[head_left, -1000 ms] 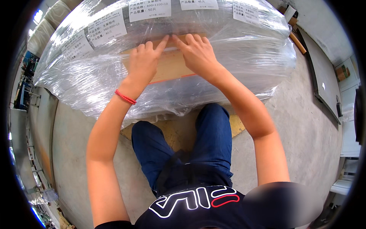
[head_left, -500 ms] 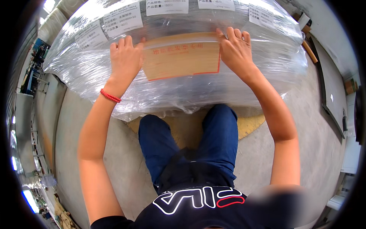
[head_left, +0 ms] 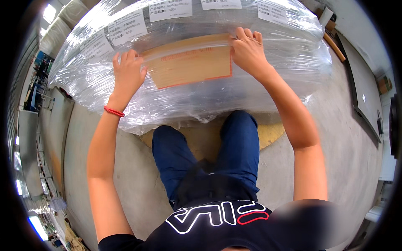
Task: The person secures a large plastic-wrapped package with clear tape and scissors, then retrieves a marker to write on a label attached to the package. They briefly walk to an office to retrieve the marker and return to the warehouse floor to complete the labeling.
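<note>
A large load wrapped in clear plastic film point(head_left: 268, 79) stands in front of me. A brown cardboard sheet with red print point(head_left: 188, 62) lies flat against its wrapped face. My left hand point(head_left: 127, 73) presses on the sheet's left edge with fingers spread; a red bead bracelet point(head_left: 114, 111) circles that wrist. My right hand point(head_left: 248, 50) lies flat on the sheet's right edge, fingers pointing up. Several white paper labels point(head_left: 169, 9) sit under the film above the sheet.
The load rests on a wooden pallet point(head_left: 268, 131) whose edge shows beside my knees. Grey concrete floor point(head_left: 347, 138) spreads to both sides. A dark flat panel point(head_left: 366, 90) lies on the floor at right. Shelving and goods point(head_left: 35, 90) line the far left.
Both hands have slid apart, from the sheet's middle to its left and right edges. The whole cardboard sheet now shows between them.
</note>
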Motion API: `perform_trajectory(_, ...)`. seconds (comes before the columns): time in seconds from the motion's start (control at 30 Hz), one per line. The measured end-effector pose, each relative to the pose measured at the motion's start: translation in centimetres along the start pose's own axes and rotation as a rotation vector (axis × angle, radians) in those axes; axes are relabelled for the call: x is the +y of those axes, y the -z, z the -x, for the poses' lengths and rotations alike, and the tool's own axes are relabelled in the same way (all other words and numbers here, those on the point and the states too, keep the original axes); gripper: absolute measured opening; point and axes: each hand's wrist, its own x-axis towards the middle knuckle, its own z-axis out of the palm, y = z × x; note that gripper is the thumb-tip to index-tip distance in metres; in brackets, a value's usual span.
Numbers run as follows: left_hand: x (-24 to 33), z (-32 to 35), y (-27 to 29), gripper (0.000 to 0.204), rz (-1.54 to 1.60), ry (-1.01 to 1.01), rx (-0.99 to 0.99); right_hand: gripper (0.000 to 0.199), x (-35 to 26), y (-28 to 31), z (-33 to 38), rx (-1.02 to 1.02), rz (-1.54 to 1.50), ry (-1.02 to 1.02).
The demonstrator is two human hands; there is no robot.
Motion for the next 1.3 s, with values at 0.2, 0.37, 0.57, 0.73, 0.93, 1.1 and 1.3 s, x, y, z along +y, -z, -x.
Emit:
perform_trajectory(0.2,0.1,-0.6,0.2,0.02,0.03,0.006,-0.053,0.008,0.1,0.2,0.0,-0.041,-0.01,-0.027)
perform_trajectory(0.37,-0.1,0.1,-0.7,0.027,0.064,-0.028,-0.017,0.015,-0.2,-0.1,0.6,0.085,-0.054,0.008)
perform_trajectory(0.57,0.7,0.3,0.0,0.043,0.123,-0.059,0.032,0.034,-0.3,-0.5,1.1,0.132,-0.094,0.015)
perform_trajectory(0.73,0.4,0.4,0.0,0.058,0.123,-0.085,0.014,0.047,-0.8,0.1,0.5,0.05,-0.048,0.016)
perform_trajectory(0.93,0.1,0.0,-0.7,0.064,0.131,-0.1,0.015,0.046,-0.5,-0.2,-0.1,-0.021,0.026,0.075)
perform_trajectory(1.1,0.2,-0.7,-0.2,0.068,0.101,-0.105,-0.093,0.052,-0.6,-0.3,-0.1,-0.056,0.094,0.109)
perform_trajectory(1.3,-0.1,-3.4,-1.0,0.072,-0.005,-0.238,-0.189,0.063,-1.5,0.9,-2.0,-0.29,0.345,0.206)
